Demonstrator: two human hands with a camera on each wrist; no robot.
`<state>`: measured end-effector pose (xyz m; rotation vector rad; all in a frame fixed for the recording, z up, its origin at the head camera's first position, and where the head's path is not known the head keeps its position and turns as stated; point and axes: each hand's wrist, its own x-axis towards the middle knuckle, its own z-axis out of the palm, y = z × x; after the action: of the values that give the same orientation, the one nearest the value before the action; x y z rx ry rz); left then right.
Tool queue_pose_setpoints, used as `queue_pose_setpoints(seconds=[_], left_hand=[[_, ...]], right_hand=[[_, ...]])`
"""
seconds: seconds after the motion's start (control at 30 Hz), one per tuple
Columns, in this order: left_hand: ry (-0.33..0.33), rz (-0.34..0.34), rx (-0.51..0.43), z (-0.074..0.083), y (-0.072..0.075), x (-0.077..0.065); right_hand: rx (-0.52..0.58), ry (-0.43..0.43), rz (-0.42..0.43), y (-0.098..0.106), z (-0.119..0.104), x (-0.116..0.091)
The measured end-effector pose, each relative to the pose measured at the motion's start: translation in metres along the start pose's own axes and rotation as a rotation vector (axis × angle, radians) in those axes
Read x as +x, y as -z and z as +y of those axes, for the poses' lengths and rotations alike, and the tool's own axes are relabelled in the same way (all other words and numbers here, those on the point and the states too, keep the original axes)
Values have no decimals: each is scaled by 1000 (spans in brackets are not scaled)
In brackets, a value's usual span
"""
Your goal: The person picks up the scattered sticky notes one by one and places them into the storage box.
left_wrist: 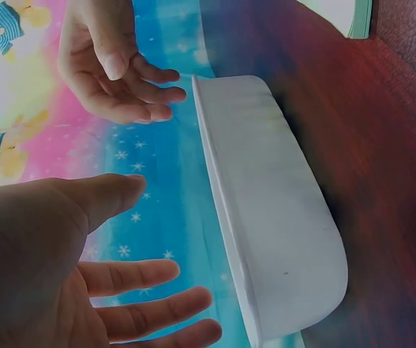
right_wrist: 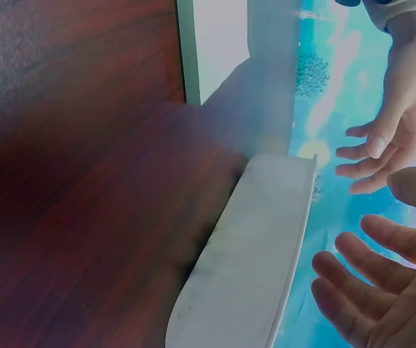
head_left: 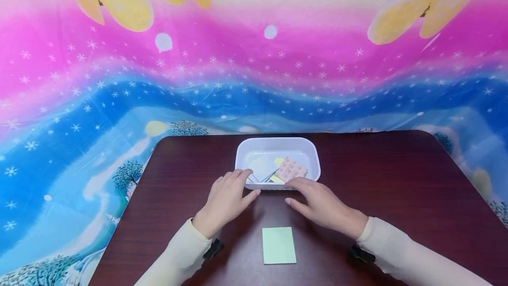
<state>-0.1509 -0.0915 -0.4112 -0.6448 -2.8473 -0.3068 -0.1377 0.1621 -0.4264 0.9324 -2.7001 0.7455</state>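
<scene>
A white plastic tray point(head_left: 278, 142) stands toward the back of the table. In it lie white paper pieces point(head_left: 262, 167), a pink patterned square point(head_left: 291, 170) and some yellow paper. Above the near left corner of the tray is my left hand point(head_left: 227, 197), its fingers spread and holding nothing. My right hand point(head_left: 323, 203) hovers by the near right side, fingers loosely bent, also holding nothing. Both wrist views show a gap between the fingers and the tray wall point(left_wrist: 273, 203). Nearer to me, a pale green sticky-note pad point(head_left: 279, 245) lies flat between the forearms.
The dark wooden table point(head_left: 377, 167) has rounded far corners. Behind it hangs a colourful cloth point(head_left: 254, 69) with snowflakes and cartoon figures, which also runs down along the table's sides.
</scene>
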Motion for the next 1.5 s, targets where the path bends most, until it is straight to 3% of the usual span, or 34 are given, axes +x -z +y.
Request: queue_pose_setpoints(seconds=[0.57,0.9,1.5], left_hand=[[15,-23,-13,0,-6,-18],[5,-5,-14,-2,-11,-30],[8,-67,-3,-3,-25,-46]], right_hand=[[-4,28,-35,-5,-10,-18],[-2,51,-89,-24,-13,-30],[-35,86,-174,-51,-15,-41]])
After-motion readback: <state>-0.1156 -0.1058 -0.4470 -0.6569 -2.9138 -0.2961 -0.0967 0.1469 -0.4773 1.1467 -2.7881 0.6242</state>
